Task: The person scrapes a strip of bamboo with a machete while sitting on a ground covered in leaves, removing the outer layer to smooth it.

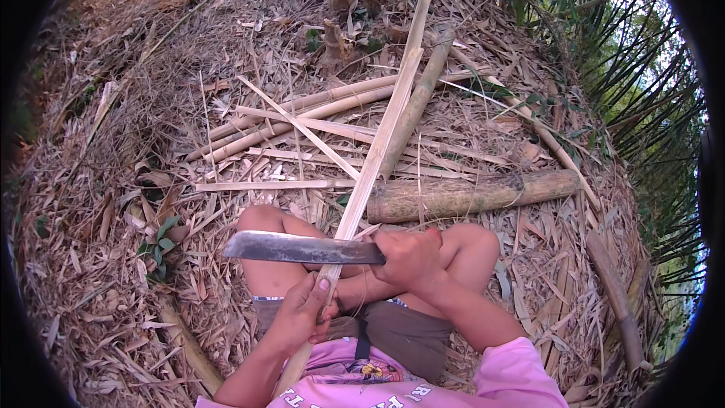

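Note:
A long pale split bamboo strip [369, 170] runs from my lap up and away across the bamboo in front of me. My left hand [303, 313] is closed round its near part, thumb on top. In my right hand [411, 257] is a machete [302, 248], its broad dark blade pointing left. The blade lies across the strip, just beyond my left hand; whether it cuts into the strip I cannot tell. My right fingers wrap round the machete's handle, which they hide.
A thick bamboo pole [476, 195] lies crosswise beyond my crossed legs, another pole [423, 98] slants away behind it. Thinner poles [302, 117] and several split strips lie left of them. Dry leaves cover the ground, with cut stumps [334, 38] farther off and standing bamboo [657, 106] at right.

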A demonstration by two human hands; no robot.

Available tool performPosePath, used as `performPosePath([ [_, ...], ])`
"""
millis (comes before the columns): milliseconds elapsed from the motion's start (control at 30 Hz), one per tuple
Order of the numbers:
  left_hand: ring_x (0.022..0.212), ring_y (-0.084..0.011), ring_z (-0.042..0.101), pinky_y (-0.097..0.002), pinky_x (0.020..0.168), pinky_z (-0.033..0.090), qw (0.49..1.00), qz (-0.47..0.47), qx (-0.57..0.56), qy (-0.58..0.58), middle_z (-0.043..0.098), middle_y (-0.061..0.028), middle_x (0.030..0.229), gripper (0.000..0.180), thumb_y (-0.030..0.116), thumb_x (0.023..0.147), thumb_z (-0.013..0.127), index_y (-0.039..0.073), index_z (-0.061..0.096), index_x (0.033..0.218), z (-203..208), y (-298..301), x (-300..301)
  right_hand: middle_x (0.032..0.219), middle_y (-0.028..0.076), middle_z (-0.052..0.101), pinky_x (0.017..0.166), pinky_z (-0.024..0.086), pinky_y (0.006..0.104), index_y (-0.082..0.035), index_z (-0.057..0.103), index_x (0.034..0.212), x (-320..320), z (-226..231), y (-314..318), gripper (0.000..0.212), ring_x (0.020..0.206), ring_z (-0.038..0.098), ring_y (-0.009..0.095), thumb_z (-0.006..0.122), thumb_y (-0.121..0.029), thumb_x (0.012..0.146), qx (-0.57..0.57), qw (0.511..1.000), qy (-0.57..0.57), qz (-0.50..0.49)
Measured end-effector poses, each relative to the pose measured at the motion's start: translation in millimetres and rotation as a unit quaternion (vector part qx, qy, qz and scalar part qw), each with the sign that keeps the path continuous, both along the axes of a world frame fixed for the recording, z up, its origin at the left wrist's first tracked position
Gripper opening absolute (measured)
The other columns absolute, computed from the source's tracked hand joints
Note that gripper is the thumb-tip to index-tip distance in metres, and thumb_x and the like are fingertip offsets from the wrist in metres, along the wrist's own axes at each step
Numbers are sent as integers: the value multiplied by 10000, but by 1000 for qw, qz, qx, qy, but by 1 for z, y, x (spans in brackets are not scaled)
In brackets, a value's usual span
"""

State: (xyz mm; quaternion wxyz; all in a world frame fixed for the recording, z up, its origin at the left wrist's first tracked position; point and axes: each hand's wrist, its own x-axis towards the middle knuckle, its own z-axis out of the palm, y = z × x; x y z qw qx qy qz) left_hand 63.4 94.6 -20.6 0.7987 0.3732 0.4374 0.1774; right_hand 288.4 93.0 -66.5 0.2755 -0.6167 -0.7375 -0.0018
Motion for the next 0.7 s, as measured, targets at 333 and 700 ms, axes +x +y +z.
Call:
performPosePath([
  [333, 418, -56, 316, -224, 373, 265, 998, 2, 55, 41, 449, -10, 667, 312, 380, 1059, 420, 75, 477, 1026, 5, -3, 0, 602, 76, 615, 505, 467, 398, -103, 584, 680, 17, -1, 10, 165, 537, 635, 253, 722, -191, 702, 49, 998, 27, -3],
  [700, 405, -70, 324, -240, 366, 270, 1000, -21, 12, 4, 437, -15, 653, 307, 357, 1070, 386, 66, 472, 1029, 1, -12, -7, 680, 69, 665, 532, 481, 406, -121, 624, 689, 29, 3, 9, 140, 639, 677, 246, 739, -173, 628, -10, 999, -30, -18],
])
